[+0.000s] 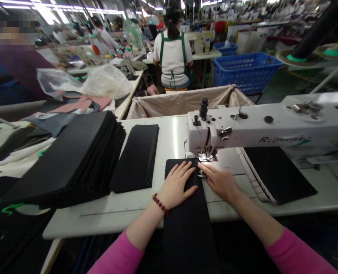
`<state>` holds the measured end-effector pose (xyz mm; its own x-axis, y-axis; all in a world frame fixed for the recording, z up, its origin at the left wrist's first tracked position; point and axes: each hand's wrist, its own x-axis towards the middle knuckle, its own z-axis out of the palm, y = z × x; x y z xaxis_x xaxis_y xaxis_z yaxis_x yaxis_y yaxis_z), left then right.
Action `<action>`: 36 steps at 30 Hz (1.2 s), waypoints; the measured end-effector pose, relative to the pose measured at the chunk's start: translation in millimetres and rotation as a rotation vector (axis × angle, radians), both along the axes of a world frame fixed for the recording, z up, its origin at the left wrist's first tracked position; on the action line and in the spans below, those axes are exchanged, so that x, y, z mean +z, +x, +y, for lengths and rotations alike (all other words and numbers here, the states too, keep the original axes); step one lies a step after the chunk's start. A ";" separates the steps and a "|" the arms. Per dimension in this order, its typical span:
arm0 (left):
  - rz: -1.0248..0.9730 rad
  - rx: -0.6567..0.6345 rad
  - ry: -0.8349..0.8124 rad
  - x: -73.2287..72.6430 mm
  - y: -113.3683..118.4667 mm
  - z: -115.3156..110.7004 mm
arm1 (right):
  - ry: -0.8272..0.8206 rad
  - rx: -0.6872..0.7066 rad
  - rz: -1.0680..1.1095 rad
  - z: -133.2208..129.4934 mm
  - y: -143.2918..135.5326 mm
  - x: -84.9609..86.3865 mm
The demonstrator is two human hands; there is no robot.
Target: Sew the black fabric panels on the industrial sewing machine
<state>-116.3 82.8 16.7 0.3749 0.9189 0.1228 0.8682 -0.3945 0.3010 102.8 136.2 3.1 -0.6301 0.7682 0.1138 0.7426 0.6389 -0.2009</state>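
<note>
A long black panel lies on the white sewing table and hangs over its front edge. Its far end reaches the presser foot of the white sewing machine. My left hand rests flat on the panel with its fingers spread, a red bead bracelet on the wrist. At the panel's right edge, just below the presser foot, my right hand has its fingers closed around small metal snips, whose tips poke out to the left.
Left of the panel are a thin black stack and a tall black stack. More black pieces lie right, under the machine arm. A fabric-lined bin, a blue basket and a seated person are beyond.
</note>
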 end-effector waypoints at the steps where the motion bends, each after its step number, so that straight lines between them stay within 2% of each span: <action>1: 0.002 0.012 -0.002 -0.6 1.6 1.7 | -0.001 0.004 -0.006 0.8 -0.8 0.0; 25: 0.013 0.067 -0.021 -2.1 11.4 1.6 | -0.023 0.022 -0.008 3.9 -0.3 -3.2; 36: 0.001 0.046 -0.029 -2.0 9.6 3.9 | -0.031 0.020 -0.005 4.8 0.1 -5.0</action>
